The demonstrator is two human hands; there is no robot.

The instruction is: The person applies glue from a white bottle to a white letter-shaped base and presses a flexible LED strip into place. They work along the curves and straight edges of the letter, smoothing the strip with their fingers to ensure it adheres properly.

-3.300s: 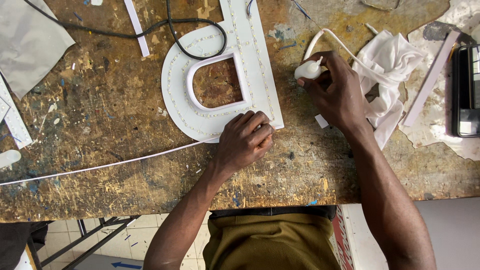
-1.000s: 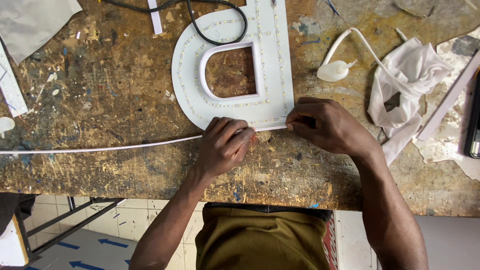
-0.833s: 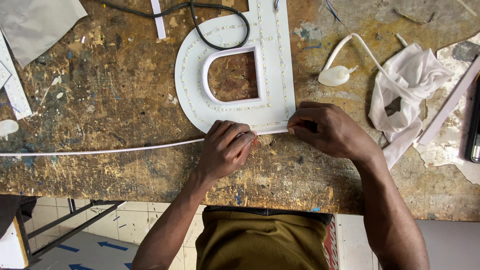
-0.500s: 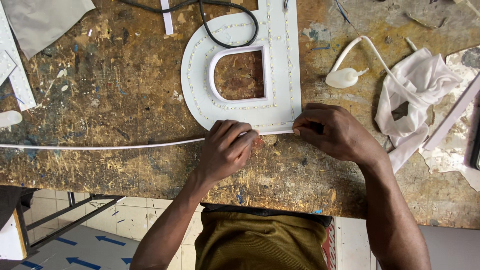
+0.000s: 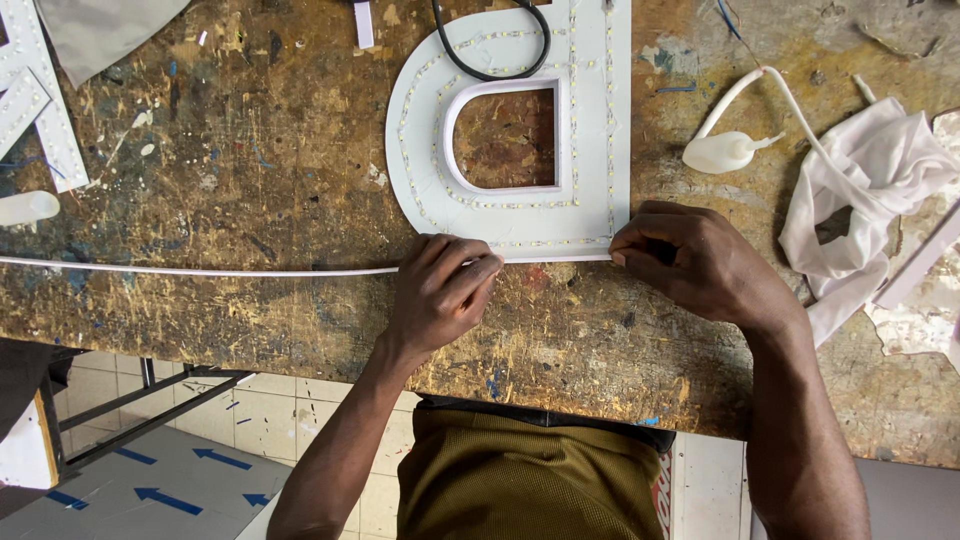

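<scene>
**Both hands press a white strip against the edge of a letter-shaped panel**

A person stands at a scarred, paint-flecked wooden workbench (image 5: 200, 180), with a white letter-shaped panel (image 5: 420, 190) lying flat near its middle. The panel has a rounded cut-out and rows of small lights running round its face. A thin black cable (image 5: 490, 70) loops over its upper part.

A long, narrow white strip (image 5: 200, 270) lies across the bench from the far left edge and meets the panel's near edge, running along it to the right corner. The left hand (image 5: 440, 295) sits on the strip just where it reaches the panel's curved corner, fingers curled down and pressing on it; whether they pinch it or only hold it flat I cannot tell. The right hand (image 5: 690, 265) is at the panel's near right corner, fingertips bunched and gripping the end of the strip against the edge.

Beyond the right hand, well apart from it, lie a small white squeeze bottle (image 5: 720, 152) on its side and a crumpled white cloth (image 5: 870, 190). More white light-studded pieces (image 5: 40, 110) rest at the bench's far left.
</scene>
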